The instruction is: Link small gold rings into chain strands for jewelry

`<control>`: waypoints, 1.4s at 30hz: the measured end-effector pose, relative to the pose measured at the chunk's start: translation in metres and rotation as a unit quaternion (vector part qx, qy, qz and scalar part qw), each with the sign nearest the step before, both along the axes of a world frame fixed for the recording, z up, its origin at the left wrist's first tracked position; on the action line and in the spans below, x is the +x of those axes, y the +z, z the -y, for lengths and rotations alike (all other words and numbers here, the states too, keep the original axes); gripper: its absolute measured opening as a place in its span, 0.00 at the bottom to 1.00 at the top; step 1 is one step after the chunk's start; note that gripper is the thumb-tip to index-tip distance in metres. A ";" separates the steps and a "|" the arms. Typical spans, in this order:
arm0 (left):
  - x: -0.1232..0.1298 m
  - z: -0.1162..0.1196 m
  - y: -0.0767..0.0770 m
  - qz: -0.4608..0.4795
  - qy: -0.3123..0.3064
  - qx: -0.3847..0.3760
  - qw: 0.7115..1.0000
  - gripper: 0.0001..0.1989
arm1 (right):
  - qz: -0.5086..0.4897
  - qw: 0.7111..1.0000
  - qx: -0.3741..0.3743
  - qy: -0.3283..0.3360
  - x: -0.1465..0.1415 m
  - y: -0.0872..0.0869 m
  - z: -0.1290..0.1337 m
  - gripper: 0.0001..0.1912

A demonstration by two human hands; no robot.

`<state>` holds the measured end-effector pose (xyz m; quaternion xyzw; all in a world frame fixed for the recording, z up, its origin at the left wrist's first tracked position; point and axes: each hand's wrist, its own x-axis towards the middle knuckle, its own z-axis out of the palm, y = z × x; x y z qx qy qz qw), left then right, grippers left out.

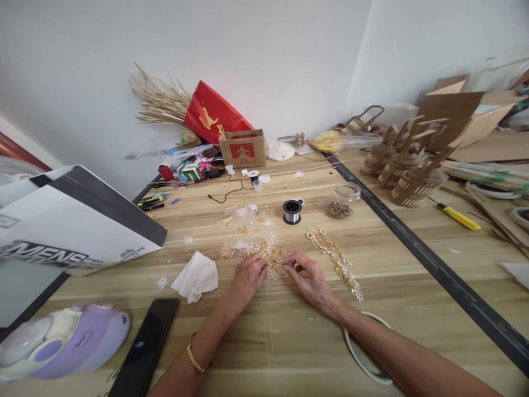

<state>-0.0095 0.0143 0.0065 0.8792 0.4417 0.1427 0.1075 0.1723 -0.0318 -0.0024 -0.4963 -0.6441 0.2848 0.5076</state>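
My left hand (250, 274) is closed at the near edge of a spread of small gold and clear pieces (268, 249), its fingertips pinched together. What it grips is too small to name. Facing it on the right, my right hand (308, 278) has thumb and forefinger pressed together, and a thin silver chain (276, 277) lies between the two hands. Whatever the right fingertips hold cannot be made out. Gold and silver chains (336, 259) lie in a bundle to the right. A wire spool (292, 212) stands behind the hands.
A glass jar of beads (342, 204) stands at right of the spool. Left are a tissue (197, 277), a black phone (144, 347) and a purple device (86, 342). A white ring (357, 353) lies beneath my right forearm. Small woven baskets (417, 179) and a yellow cutter (458, 215) sit farther right.
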 end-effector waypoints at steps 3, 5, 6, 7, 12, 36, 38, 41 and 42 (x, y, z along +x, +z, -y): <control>0.000 -0.002 -0.003 -0.009 -0.003 0.018 1.000 0.10 | 0.009 1.000 0.001 0.002 -0.001 0.001 0.001 0.07; 0.001 -0.003 -0.004 -0.017 0.001 0.027 0.999 0.10 | 0.018 1.000 0.005 0.008 -0.001 0.001 0.001 0.06; 0.001 -0.003 -0.005 -0.020 0.003 0.031 0.999 0.10 | 0.022 1.000 0.006 0.011 -0.001 0.001 0.002 0.06; 0.002 -0.004 -0.005 -0.022 0.003 0.033 0.999 0.11 | 0.024 1.000 0.006 0.012 -0.001 0.000 0.002 0.06; 0.001 -0.006 -0.005 0.002 -0.002 0.035 0.999 0.10 | 0.032 0.999 0.002 0.016 -0.001 -0.002 0.001 0.06; -0.002 -0.010 -0.008 0.132 0.007 0.018 0.991 0.06 | -0.110 0.990 -0.092 -0.006 0.003 0.004 -0.004 0.09; -0.003 -0.010 -0.009 0.140 0.007 0.019 0.990 0.06 | -0.156 0.981 -0.114 -0.011 0.005 0.004 -0.007 0.11; -0.003 -0.011 -0.013 0.159 0.001 0.025 0.987 0.06 | -0.212 0.968 -0.135 -0.018 0.007 0.005 -0.011 0.13; -0.004 -0.010 -0.013 0.170 -0.003 0.029 0.985 0.06 | -0.224 0.964 -0.141 -0.024 0.008 0.006 -0.011 0.13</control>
